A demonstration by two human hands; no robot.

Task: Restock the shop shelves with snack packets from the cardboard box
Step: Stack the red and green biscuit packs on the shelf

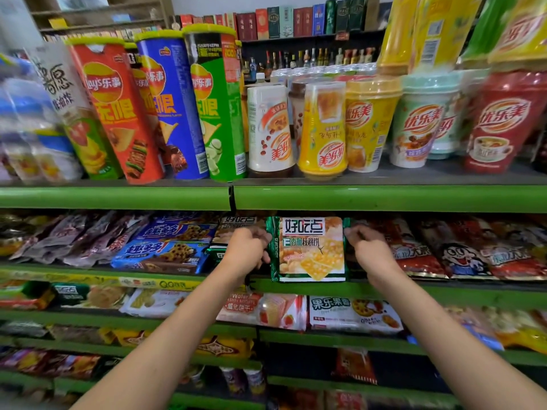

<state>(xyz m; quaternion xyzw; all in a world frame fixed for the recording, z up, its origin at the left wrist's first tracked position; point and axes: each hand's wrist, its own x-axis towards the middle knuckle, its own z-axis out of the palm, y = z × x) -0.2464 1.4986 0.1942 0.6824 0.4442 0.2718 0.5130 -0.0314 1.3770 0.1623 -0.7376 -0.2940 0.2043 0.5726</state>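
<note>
Gripping a green biscuit packet (pixel 310 250) by its side edges, left hand (pixel 247 250) and right hand (pixel 371 250) stand it upright on the shelf (pixel 444 292).

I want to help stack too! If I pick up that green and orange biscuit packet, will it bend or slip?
The biscuit packet stands flat and upright between the left hand and the right hand, so it probably stays fairly stiff. Its wrapper looks shiny, so it may slide a little. The biscuits pictured on it could crack if squeezed.
</note>
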